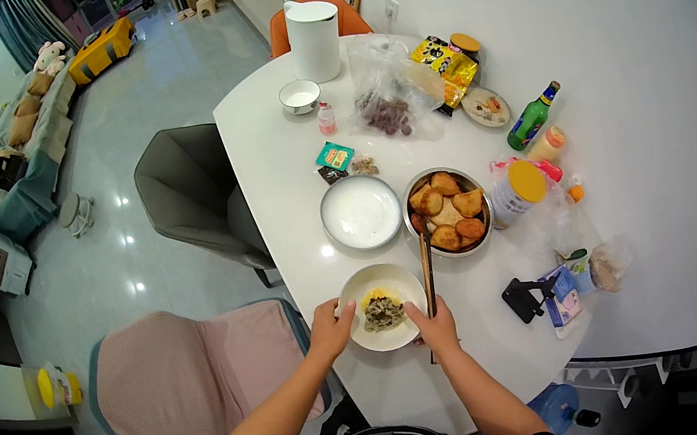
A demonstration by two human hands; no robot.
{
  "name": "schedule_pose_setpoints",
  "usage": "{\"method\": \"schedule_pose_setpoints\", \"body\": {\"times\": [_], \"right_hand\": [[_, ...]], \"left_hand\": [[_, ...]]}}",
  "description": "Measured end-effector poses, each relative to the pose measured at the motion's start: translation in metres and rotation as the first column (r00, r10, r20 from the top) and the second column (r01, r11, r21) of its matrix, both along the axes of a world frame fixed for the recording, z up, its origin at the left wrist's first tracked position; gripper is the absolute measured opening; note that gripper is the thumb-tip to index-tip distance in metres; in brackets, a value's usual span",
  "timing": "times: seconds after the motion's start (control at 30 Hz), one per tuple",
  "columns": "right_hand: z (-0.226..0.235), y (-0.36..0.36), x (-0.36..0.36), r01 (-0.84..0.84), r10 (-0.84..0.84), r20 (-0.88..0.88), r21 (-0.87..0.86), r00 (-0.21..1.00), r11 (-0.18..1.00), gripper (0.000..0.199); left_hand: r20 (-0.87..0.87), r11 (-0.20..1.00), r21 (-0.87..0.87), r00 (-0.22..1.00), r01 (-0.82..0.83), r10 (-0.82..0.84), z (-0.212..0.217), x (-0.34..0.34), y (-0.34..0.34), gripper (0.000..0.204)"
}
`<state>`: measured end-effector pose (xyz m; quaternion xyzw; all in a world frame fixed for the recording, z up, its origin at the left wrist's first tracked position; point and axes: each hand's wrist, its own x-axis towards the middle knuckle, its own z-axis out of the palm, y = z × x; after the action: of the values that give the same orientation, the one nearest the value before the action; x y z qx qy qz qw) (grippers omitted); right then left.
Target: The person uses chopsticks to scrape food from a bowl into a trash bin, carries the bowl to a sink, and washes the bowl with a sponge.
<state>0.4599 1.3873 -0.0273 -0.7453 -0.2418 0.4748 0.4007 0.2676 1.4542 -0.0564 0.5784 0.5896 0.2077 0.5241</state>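
A white bowl (394,282) with yellow and dark food sits at the near edge of the white table (272,152). My left hand (331,327) grips the bowl's left rim. My right hand (436,326) rests at the bowl's right rim and holds dark chopsticks (426,269), which point away from me toward a metal bowl (407,200) of fried golden-brown pieces. Left of that metal bowl stands a shallow metal plate (361,212) with a white inside.
Farther back stand a tall white kettle (313,39), a small white bowl (299,96), a clear bag of dark fruit (386,99), snack packets, a green bottle (533,117) and a yellow-lidded jar (519,189). A grey chair (191,194) and a pink-cushioned chair (181,377) stand left.
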Motion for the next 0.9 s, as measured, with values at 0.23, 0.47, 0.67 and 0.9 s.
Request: {"method": "schedule_pose_setpoints", "body": {"times": [0.23, 0.47, 0.67, 0.9], "right_hand": [[-0.018, -0.003, -0.001, 0.055, -0.012, -0.237, 0.174, 0.971, 0.983, 0.045], [0.030, 0.090, 0.010, 0.034, 0.004, -0.314, 0.114, 0.949, 0.993, 0.046], [0.025, 0.167, 0.017, 0.027, 0.010, -0.285, 0.127, 0.958, 0.991, 0.047], [0.005, 0.195, 0.020, 0.112, -0.072, -0.336, 0.100, 0.939, 0.989, 0.044]], "left_hand": [[0.385, 0.829, -0.559, 0.883, -0.009, 0.269, 0.019, 0.015, 0.013, 0.060], [0.436, 0.877, -0.481, 0.868, 0.000, 0.239, 0.041, 0.023, 0.097, 0.056], [0.333, 0.890, -0.456, 0.926, -0.007, 0.178, 0.044, 0.034, 0.181, 0.055], [0.259, 0.906, -0.422, 0.962, 0.028, 0.091, 0.034, 0.042, 0.215, 0.058]]}}
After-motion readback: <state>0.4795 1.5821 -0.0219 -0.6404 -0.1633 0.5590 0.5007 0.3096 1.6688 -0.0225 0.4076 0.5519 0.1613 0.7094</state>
